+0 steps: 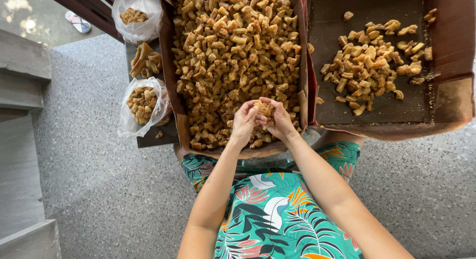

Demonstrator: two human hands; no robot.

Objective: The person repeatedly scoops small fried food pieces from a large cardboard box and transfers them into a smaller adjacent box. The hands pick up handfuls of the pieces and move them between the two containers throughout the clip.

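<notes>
Over the near end of a big cardboard box [174,90] heaped with golden fried pieces [233,51], the left hand [244,124] and the right hand [280,121] meet, fingers curled toward each other around one fried piece [264,108]; both hands close on it from either side, so only its top face shows between the fingertips, and its underside and ends are hidden; how long it is, or which way its long axis runs, cannot be told, though the visible part seems to span roughly left to right between the two grips; it sits just above the heap, at the fingertips and not deep in the palms; the box's far end is cut off by the top edge of the view; to the right, touching it, stands a second cardboard box [446,105] with a dark bottom and a much smaller scatter of the same pieces [372,65]; to the left lie two clear plastic bags, one [141,108] near and open with pieces inside, one [135,13] farther off, with a few loose larger pieces [144,60] between them; the person's forearms and a leaf-patterned garment [272,209] fill the lower view; a sandal [77,22] lies on the speckled floor [99,179] at upper left, partly cropped.
</notes>
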